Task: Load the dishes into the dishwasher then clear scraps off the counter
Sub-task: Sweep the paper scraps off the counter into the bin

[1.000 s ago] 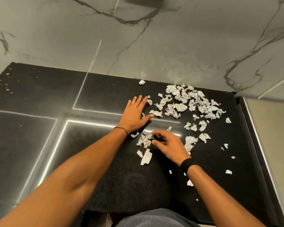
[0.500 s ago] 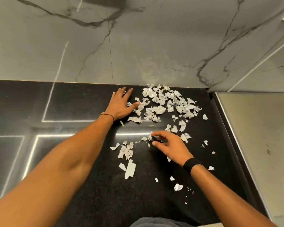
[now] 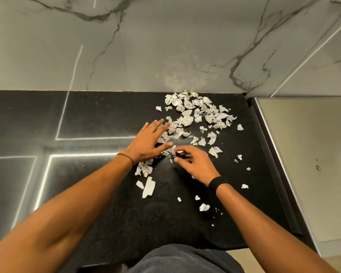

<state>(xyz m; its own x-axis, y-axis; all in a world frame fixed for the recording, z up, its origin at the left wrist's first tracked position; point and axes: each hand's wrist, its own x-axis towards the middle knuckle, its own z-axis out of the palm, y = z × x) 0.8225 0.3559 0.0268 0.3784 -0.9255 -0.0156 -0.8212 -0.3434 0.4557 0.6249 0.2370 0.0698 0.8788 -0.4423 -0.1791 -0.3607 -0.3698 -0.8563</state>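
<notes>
Torn white paper scraps lie heaped on the black counter near the marble wall. My left hand lies flat with fingers spread on the left edge of the heap, its palm over some scraps. My right hand hovers just to its right with fingers curled, pinching a small scrap between thumb and forefinger. A smaller clump of scraps and a long strip lie below my left wrist. No dishes or dishwasher are in view.
Loose bits are scattered toward the counter's front and right. A steel-edged pale surface adjoins the counter on the right. The marble wall closes off the back. Light strips reflect on the counter's left part.
My left hand has swept from the heap's far left edge toward me, dragging scraps along. My right hand stays near the middle, still pinching. The camera shifted slightly.
</notes>
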